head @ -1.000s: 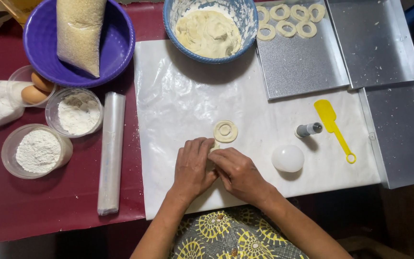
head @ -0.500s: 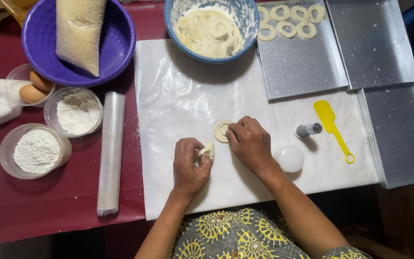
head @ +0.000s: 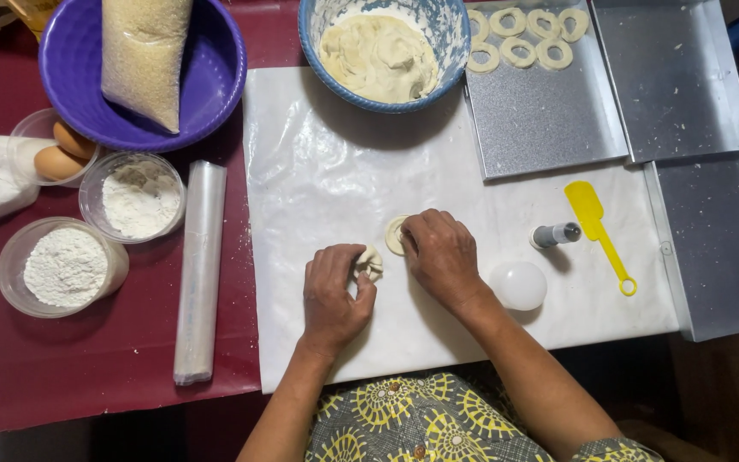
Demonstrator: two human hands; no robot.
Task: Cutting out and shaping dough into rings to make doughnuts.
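Starting at the far left of the white sheet point(head: 344, 171) that covered the middle of the dark red worktop point(head: 87, 376), a tub of flour point(head: 66, 267) stood beside a smaller cup of white powder point(head: 137, 198), with a cup of brown eggs point(head: 57, 154) and a purple bowl point(head: 215, 77) holding a bag of pale grain point(head: 143, 56) above them. A clear rolled tube point(head: 200, 272) lay along the sheet's left edge. On the sheet itself, the left hand point(head: 333, 295) was curled shut around a small scrap of dough point(head: 371, 261), pinched between thumb and fingertips. Just right of it, the right hand point(head: 442, 254) lay fingers down and bent on a flat dough ring point(head: 395, 234), partly covering it. At the sheet's top edge sat a blue bowl of dough point(head: 378, 56). Further right on the sheet rested a round white lid point(head: 518, 285), a small grey cylinder cutter point(head: 555, 234) and a yellow spatula point(head: 599, 231). A metal tray point(head: 549, 128) carrying finished rings point(head: 523, 38) overlapped the sheet's upper right corner, with two more trays point(head: 712, 239) beyond it.
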